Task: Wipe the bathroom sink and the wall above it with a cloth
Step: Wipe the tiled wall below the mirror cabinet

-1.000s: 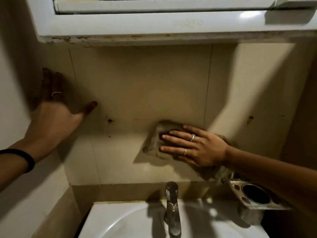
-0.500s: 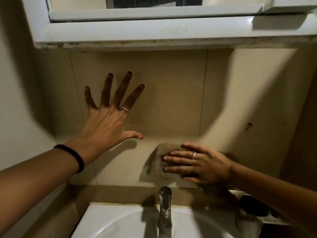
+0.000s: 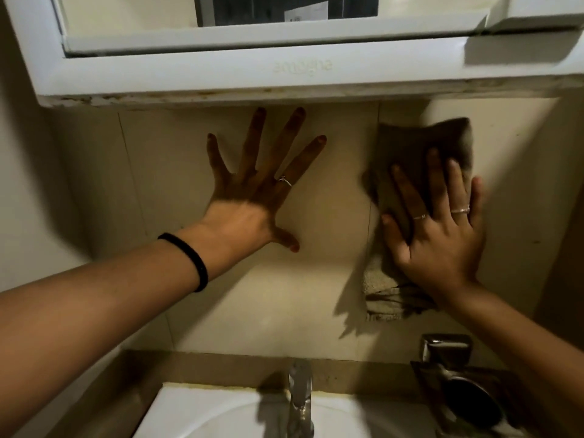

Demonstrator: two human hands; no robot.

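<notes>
My right hand (image 3: 439,229) presses a brownish cloth (image 3: 410,147) flat against the beige tiled wall (image 3: 316,295), up near the underside of the cabinet; the cloth's lower end hangs below my wrist. My left hand (image 3: 256,188) lies flat on the wall to the left of the cloth, fingers spread wide, holding nothing. The white sink (image 3: 202,415) shows at the bottom edge, below both hands.
A white mirror cabinet (image 3: 221,74) juts out overhead, its stained lower edge just above my fingertips. A chrome tap (image 3: 300,396) stands at the back of the sink. A metal wall holder (image 3: 458,387) sits low on the right, under my right forearm.
My right hand has swept the cloth up and to the right, from low above the tap to just under the cabinet. My left hand moved right along the wall and now rests centrally.
</notes>
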